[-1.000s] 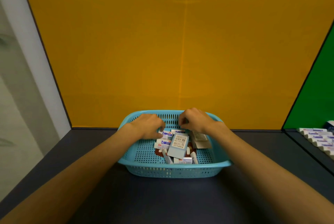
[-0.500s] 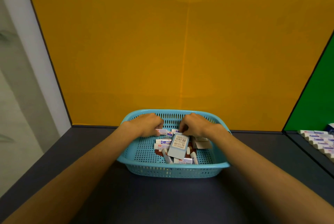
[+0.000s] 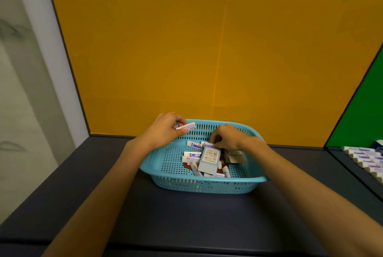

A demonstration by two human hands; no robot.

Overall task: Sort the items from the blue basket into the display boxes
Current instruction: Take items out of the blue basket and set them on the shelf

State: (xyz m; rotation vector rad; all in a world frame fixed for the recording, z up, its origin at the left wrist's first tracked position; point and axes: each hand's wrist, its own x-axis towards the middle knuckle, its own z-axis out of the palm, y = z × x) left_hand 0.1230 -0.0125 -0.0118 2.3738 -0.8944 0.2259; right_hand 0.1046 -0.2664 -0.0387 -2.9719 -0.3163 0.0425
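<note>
- The blue basket sits on the dark surface just below the middle of the frame, its far rim close to the orange wall.
- The left hand is raised over the basket's upper-left corner, fingers and thumb pinching a small white eraser with blue and red print; the eraser is held clear of the pile, above the rim.
- The right hand reaches down into the far part of the basket, fingers curled onto another small white eraser at the top of the pile (whether it truly grips it or only touches it I cannot tell).
- In the basket lies a jumble of small white erasers, with a larger pale-blue box tilted on top at the centre and a beige box to its right.
- At the right edge of the frame, below the green panel, a row of like erasers stands lined up, well apart from the basket.
</note>
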